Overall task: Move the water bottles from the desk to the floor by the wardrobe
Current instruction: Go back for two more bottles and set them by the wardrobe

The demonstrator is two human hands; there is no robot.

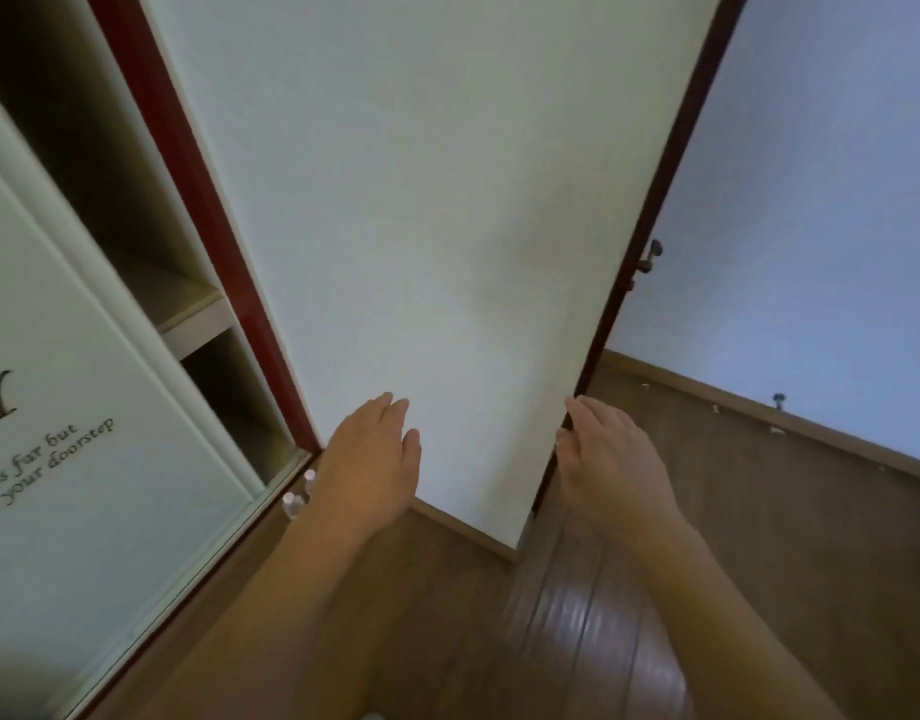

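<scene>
Two clear water bottles with white caps [298,497] stand on the wooden floor [593,615] at the foot of the wardrobe [136,283], partly hidden behind my left wrist. My left hand [372,454] hovers just right of them, fingers loosely apart, holding nothing. My right hand [611,459] is held out at the same height in front of the wall corner, also with nothing in it. The desk is out of view.
The wardrobe's sliding door [73,459] with printed lettering stands partly open, showing a shelf [188,309]. A white wall panel [437,226] with red trim fills the middle. A blue-white wall [811,226] with a brown skirting board runs at right.
</scene>
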